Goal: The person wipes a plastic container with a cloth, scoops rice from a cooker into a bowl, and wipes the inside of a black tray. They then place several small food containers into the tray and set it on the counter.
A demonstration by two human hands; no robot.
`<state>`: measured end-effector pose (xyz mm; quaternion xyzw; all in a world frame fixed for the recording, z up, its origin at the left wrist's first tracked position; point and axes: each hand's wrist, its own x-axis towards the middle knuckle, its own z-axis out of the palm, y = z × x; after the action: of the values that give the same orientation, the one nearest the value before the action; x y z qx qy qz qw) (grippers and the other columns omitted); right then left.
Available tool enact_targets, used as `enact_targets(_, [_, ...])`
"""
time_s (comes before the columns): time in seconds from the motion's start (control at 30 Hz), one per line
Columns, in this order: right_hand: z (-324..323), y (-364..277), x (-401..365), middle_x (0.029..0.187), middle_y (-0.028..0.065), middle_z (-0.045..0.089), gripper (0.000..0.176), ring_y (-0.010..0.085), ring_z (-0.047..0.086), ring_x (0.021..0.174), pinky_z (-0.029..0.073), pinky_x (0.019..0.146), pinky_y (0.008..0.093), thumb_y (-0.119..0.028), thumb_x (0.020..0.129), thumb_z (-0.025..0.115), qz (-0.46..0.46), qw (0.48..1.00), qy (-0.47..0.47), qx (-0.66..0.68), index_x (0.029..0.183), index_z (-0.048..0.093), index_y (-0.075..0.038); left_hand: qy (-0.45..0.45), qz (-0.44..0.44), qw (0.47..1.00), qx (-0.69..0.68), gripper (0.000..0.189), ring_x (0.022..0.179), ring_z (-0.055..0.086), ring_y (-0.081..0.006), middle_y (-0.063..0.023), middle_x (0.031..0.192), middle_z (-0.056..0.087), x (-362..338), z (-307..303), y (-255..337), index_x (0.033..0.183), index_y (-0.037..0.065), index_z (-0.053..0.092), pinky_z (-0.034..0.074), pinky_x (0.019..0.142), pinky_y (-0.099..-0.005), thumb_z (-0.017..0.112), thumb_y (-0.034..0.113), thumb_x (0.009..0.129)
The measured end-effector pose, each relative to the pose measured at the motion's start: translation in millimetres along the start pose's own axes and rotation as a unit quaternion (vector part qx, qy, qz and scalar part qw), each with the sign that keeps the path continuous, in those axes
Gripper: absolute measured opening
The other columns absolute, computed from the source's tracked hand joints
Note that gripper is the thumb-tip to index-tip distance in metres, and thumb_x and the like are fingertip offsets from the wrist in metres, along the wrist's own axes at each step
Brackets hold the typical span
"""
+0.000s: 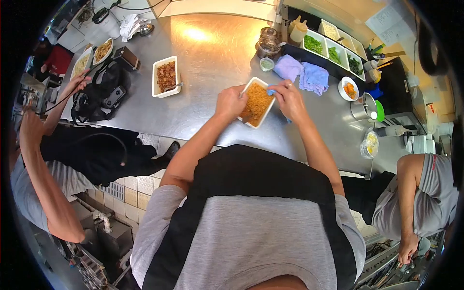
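Note:
A white rectangular dish [258,103] filled with orange-brown crumbly food stands near the front edge of the steel counter. On its left side my left hand [232,102] has its fingers closed on the rim. My right hand [288,98] is at the upper right edge of the dish, fingers pinched on a blue cloth [271,92]. Part of this cloth hangs below the hand. Behind my right hand lie a folded purple cloth [288,67] and a blue-purple cloth [314,78].
A second white dish [166,77] with browned pieces and a spoon is on the left. Glass jars [268,44], herb trays [333,54] and a bowl [348,89] stand right. A black bag [96,92] lies far left. Co-workers stand on both sides.

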<state>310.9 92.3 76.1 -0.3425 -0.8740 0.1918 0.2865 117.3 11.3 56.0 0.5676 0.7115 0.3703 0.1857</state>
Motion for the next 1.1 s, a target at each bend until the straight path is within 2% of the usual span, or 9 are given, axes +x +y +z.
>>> enact_targets(0.13, [20.6, -13.9, -34.0, 0.086, 0.0121, 0.056, 0.022, 0.0271, 0.057, 0.081, 0.047, 0.071, 0.0337, -0.001, 0.081, 0.060, 0.041, 0.992, 0.111, 0.043, 0.100, 0.068, -0.008, 0.062, 0.012, 0.997, -0.043, 0.033, 0.078, 0.062, -0.0396, -0.0233, 0.086, 0.064, -6.4, 20.8, -10.0, 0.109, 0.014, 0.064, 0.049, 0.072, -0.0473, 0.053, 0.015, 0.079])
enact_targets(0.3, [14.4, -35.9, -72.9, 0.090, 0.0065, 0.058, 0.018, 0.0166, 0.057, 0.083, 0.045, 0.074, 0.0269, -0.002, 0.085, 0.058, 0.135, 0.969, 0.011, 0.209, 0.100, 0.067, -0.004, 0.039, -0.057, 0.996, -0.051, 0.053, 0.074, 0.061, -0.0427, -0.0266, 0.083, 0.063, -16.5, 1.9, 1.1, 0.130, 0.009, 0.044, 0.050, 0.070, -0.0490, 0.053, 0.014, 0.078])
enact_targets(0.47, [-16.7, -7.6, -96.0, 0.094, 0.0059, 0.061, 0.020, 0.0126, 0.059, 0.080, 0.049, 0.074, 0.0250, -0.005, 0.088, 0.055, 0.362, 0.799, -0.080, 0.473, 0.107, 0.062, -0.001, -0.060, -0.217, 0.940, -0.258, 0.069, 0.064, 0.061, -0.0354, -0.0165, 0.070, 0.062, -35.3, -29.5, 8.3, 0.140, 0.006, 0.029, 0.049, 0.064, -0.0438, 0.057, 0.020, 0.079])
enact_targets(0.57, [-22.0, -14.1, -94.8, 0.090, 0.0063, 0.063, 0.021, 0.0118, 0.061, 0.074, 0.051, 0.066, 0.0255, -0.006, 0.088, 0.055, 0.393, 0.775, 0.006, 0.494, 0.107, 0.060, 0.000, 0.068, -0.074, 0.995, 0.010, 0.062, 0.072, 0.061, -0.0320, -0.0134, 0.075, 0.060, -31.0, -26.3, -36.1, 0.137, 0.005, 0.037, 0.049, 0.070, -0.0422, 0.060, 0.023, 0.082])
enact_targets(0.67, [-6.5, -20.4, -92.5, 0.090, 0.0056, 0.063, 0.021, 0.0129, 0.061, 0.075, 0.051, 0.067, 0.0264, -0.006, 0.088, 0.054, 0.341, 0.816, -0.009, 0.466, 0.108, 0.059, -0.001, 0.188, 0.167, 0.958, 0.141, 0.047, 0.081, 0.060, -0.0317, -0.0150, 0.082, 0.058, -2.8, -39.3, -31.1, 0.127, 0.005, 0.051, 0.047, 0.075, -0.0419, 0.059, 0.024, 0.085])
enact_targets(0.77, [15.2, -32.1, -81.3, 0.089, 0.0057, 0.062, 0.019, 0.0140, 0.061, 0.074, 0.052, 0.067, 0.0274, -0.007, 0.089, 0.054, 0.312, 0.813, -0.006, 0.492, 0.107, 0.059, -0.002, -0.014, 0.071, 0.993, 0.098, 0.032, 0.084, 0.059, -0.0329, -0.0171, 0.088, 0.057, 17.3, -37.9, -25.5, 0.113, 0.007, 0.063, 0.046, 0.076, -0.0411, 0.057, 0.023, 0.086])
enact_targets(0.97, [33.0, -21.2, -43.5, 0.085, 0.0051, 0.061, 0.018, 0.0134, 0.060, 0.072, 0.051, 0.066, 0.0271, -0.010, 0.091, 0.056, 0.317, 0.745, 0.156, 0.566, 0.106, 0.059, -0.002, 0.012, 0.022, 0.997, 0.078, 0.032, 0.079, 0.060, -0.0360, -0.0208, 0.087, 0.061, -7.5, -35.7, -57.5, 0.112, 0.008, 0.063, 0.047, 0.073, -0.0428, 0.056, 0.020, 0.084])
enact_targets(1.07, [35.1, -14.7, -42.0, 0.087, 0.0046, 0.061, 0.017, 0.0149, 0.061, 0.077, 0.050, 0.069, 0.0289, -0.010, 0.090, 0.056, 0.292, 0.788, 0.164, 0.517, 0.104, 0.061, -0.002, 0.036, -0.037, 0.998, 0.034, 0.031, 0.084, 0.060, -0.0395, -0.0220, 0.089, 0.062, -26.1, -42.3, -41.7, 0.111, 0.011, 0.062, 0.047, 0.075, -0.0474, 0.054, 0.016, 0.082])
enact_targets(1.1, [37.5, -13.4, -44.7, 0.088, 0.0053, 0.061, 0.016, 0.0164, 0.061, 0.079, 0.049, 0.070, 0.0296, -0.009, 0.089, 0.056, 0.262, 0.845, 0.149, 0.442, 0.103, 0.062, -0.003, 0.034, -0.038, 0.998, 0.032, 0.033, 0.084, 0.060, -0.0395, -0.0225, 0.089, 0.062, -27.6, -41.0, -40.1, 0.114, 0.010, 0.060, 0.047, 0.075, -0.0473, 0.054, 0.015, 0.081])
